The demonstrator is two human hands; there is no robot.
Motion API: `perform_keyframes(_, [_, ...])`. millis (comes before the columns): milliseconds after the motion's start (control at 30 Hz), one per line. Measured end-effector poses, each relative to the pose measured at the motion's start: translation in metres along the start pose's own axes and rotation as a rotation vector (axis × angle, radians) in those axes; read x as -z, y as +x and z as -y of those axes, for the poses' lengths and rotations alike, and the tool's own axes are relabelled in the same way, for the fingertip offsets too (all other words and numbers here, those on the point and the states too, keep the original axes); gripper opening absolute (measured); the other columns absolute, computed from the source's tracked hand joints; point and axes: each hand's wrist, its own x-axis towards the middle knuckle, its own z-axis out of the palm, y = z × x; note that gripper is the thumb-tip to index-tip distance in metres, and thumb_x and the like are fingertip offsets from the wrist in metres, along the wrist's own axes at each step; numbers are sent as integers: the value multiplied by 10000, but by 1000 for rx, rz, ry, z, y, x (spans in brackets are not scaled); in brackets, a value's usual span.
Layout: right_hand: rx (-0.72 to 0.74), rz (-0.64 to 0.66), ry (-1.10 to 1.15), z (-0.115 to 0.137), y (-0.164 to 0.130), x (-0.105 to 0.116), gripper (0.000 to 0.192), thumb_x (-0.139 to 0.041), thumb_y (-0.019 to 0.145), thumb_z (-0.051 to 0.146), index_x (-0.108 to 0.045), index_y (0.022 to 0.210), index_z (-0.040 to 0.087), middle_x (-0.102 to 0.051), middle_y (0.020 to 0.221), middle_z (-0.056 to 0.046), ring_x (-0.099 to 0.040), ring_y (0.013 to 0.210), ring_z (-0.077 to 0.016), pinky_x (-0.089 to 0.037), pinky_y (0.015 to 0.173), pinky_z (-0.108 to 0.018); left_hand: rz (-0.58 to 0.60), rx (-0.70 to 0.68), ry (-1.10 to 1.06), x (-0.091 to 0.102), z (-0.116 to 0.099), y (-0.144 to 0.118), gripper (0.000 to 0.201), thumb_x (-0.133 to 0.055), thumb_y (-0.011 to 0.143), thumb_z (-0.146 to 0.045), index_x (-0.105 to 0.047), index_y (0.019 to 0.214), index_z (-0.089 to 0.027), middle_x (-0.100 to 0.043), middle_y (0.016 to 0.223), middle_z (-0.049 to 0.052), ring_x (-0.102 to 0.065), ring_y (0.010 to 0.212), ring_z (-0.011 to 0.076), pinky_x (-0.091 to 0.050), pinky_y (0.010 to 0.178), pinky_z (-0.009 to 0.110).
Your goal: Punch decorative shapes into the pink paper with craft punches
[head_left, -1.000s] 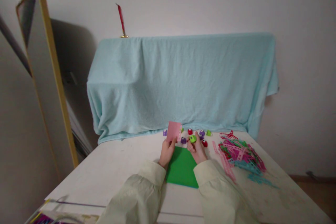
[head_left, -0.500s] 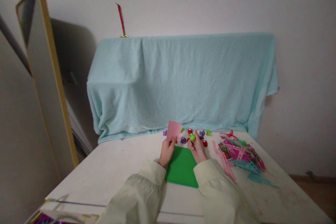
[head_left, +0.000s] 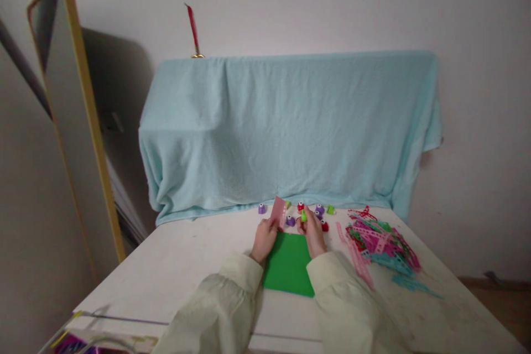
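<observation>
Tabletop (head_left: pixel 194 271) below partly-hidden handheld green punch (head_left: pixel 303 217)

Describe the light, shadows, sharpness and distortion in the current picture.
Head view: dim, soft light, no strong glare; a dark shadow on the wall beside the mirror.
Head view: the pink paper in the left hand and green punch in the right look soft.
Head view: table edges spread strongly, perhaps wide-angle stretch.

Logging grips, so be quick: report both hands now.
Left hand: closed, holding pink paper.
Right hand: closed, holding a green craft punch.
</observation>
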Motion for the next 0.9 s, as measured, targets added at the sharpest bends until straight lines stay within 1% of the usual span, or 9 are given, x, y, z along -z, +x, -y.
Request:
perform_keyframes(133, [163,-111,-230,0,-6,-1,381,-504,788,610,-521,827,232,-550,480,31,-487,395,-151,-351,420,-259,-3,38,-42,5,-15,-3,218,-502,796,-276,-685,731,-178,-676,708,65,-618,769,221,-434,725,297])
perform_keyframes(233, [244,-111,-405,0,-11,-3,334,-511,808,565,-550,879,240,-567,485,29,-551,451,-170,-403,506,-267,2,44,-56,6,-19,-3,217,-505,787,-271,-678,694,-177,-673,677,62,-619,744,217,-437,714,294])
perform_keyframes(333, [244,-55,-515,-3,-13,-4,311,-508,817,544,-569,867,244,-565,458,27,-573,467,-180,-409,544,-267,7,49,-54,6,-16,-3,223,-500,790,-267,-672,684,-174,-673,673,59,-620,735,210,-438,708,289])
perform_keyframes(400, [239,-45,-562,-5,-13,-3,305,-518,810,541,-578,839,244,-560,440,24,-574,464,-187,-405,550,-268,7,49,-52,4,-12,-2,231,-495,797,-270,-671,684,-172,-677,683,62,-622,732,208,-437,703,286])
perform_keyframes(467, [257,-77,-609,-5,-13,-2,301,-527,806,536,-584,834,241,-581,461,6,-592,504,-201,-406,570,-273,5,38,-47,3,-7,-1,237,-492,805,-278,-675,697,-172,-684,702,68,-624,731,210,-436,703,287])
perform_keyframes(600, [313,-186,-685,-2,-11,1,317,-501,826,529,-585,872,227,-653,576,-54,-629,608,-227,-406,600,-285,6,16,-31,-1,3,1,264,-473,826,-308,-683,746,-170,-694,733,74,-629,739,213,-434,716,292])
perform_keyframes(667, [329,-203,-713,-1,-11,2,324,-476,844,526,-582,886,222,-661,585,-61,-638,623,-231,-407,604,-286,10,4,-19,-2,8,2,294,-451,843,-324,-685,769,-161,-697,744,76,-632,745,211,-435,721,292])
perform_keyframes(800, [313,-148,-764,0,-12,0,373,-421,866,534,-583,930,205,-663,569,-49,-652,603,-215,-432,604,-272,29,-23,26,-4,13,3,354,-400,870,-332,-686,780,-144,-699,759,84,-635,753,206,-435,723,290])
perform_keyframes(900, [271,-134,-811,1,-13,-2,433,-389,864,556,-591,943,182,-668,572,-50,-660,597,-208,-454,598,-261,46,1,43,-4,12,3,357,-398,873,-333,-691,790,-146,-700,756,79,-637,761,206,-439,726,286])
